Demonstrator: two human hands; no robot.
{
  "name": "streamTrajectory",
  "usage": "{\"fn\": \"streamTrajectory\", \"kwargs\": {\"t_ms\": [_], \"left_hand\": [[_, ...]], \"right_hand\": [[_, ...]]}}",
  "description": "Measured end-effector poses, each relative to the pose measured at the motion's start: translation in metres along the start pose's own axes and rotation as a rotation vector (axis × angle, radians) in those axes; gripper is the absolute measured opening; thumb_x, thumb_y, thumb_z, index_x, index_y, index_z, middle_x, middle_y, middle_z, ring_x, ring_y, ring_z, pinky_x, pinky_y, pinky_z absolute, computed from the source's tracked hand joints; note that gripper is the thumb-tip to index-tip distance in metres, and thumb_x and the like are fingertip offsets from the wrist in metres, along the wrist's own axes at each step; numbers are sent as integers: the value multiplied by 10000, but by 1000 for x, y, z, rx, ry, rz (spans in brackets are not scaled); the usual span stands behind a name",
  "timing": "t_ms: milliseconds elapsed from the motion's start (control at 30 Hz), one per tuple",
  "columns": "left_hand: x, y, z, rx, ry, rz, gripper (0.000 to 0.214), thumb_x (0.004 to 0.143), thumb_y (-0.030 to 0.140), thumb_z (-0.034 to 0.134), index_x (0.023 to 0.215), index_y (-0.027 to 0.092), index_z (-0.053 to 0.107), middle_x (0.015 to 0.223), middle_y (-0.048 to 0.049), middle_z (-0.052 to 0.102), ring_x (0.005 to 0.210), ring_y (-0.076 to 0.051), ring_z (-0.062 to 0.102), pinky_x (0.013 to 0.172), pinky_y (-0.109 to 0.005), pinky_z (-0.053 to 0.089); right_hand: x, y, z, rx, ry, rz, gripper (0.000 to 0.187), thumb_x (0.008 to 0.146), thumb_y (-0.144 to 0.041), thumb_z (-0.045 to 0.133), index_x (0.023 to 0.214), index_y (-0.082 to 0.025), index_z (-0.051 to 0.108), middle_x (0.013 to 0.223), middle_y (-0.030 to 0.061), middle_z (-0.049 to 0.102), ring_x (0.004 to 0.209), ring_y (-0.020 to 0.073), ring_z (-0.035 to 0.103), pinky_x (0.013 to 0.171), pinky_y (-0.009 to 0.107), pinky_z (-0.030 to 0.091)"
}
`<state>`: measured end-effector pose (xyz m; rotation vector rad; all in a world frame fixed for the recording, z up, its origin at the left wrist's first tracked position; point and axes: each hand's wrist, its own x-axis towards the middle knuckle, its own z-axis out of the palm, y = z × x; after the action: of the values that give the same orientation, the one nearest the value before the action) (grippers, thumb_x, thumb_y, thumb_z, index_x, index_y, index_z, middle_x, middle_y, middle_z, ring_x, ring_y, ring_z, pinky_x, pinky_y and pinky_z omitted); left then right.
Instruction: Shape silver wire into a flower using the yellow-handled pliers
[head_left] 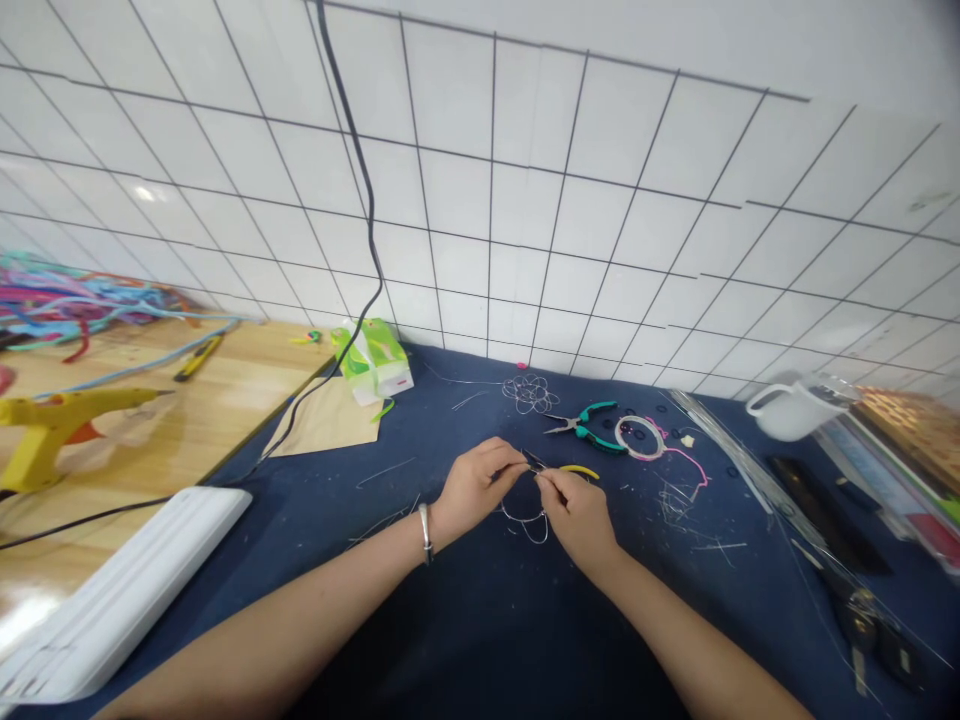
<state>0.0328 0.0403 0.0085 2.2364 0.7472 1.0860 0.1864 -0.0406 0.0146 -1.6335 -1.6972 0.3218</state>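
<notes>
My left hand [472, 490], with a silver bangle on the wrist, is pinched closed close to my right hand [581, 515]. Its thumb and fingertips press on thin wire. My right hand pinches the same wire, which is bent into loops [527, 520] that hang below the fingertips. Just behind the hands lies a tool with a yellow handle [581, 470], partly hidden by them. Farther back, a flower-like shape of looped wire [529, 393] rests on the dark blue mat, beside long-nose pliers with teal handles [600, 440].
A white ring-shaped roll [640, 438] with pink cord sits to the right, near wire scraps and long straight wires [720, 450]. A white mug [787, 410] stands back right. To the left are a tissue pack [379, 365], white power strip [127, 600] and yellow glue gun [37, 430].
</notes>
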Motion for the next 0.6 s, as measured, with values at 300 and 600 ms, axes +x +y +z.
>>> {"fn": "streamTrajectory", "kwargs": {"t_ms": [300, 600], "left_hand": [[-3, -4, 4, 47, 46, 28, 89, 820, 213, 528, 836, 179, 610, 792, -32, 590, 760, -135, 553, 691, -268, 466], [-4, -1, 2, -7, 148, 128, 59, 796, 157, 561, 841, 180, 591, 800, -29, 602, 802, -136, 559, 719, -275, 472]], "right_hand": [[0, 0, 0, -19, -12, -49, 203, 871, -221, 411, 885, -194, 612, 808, 23, 631, 763, 137, 572, 716, 235, 401], [-1, 0, 0, -8, 8, -74, 199, 867, -224, 416, 900, -191, 609, 834, 34, 639, 787, 147, 582, 741, 245, 415]]}}
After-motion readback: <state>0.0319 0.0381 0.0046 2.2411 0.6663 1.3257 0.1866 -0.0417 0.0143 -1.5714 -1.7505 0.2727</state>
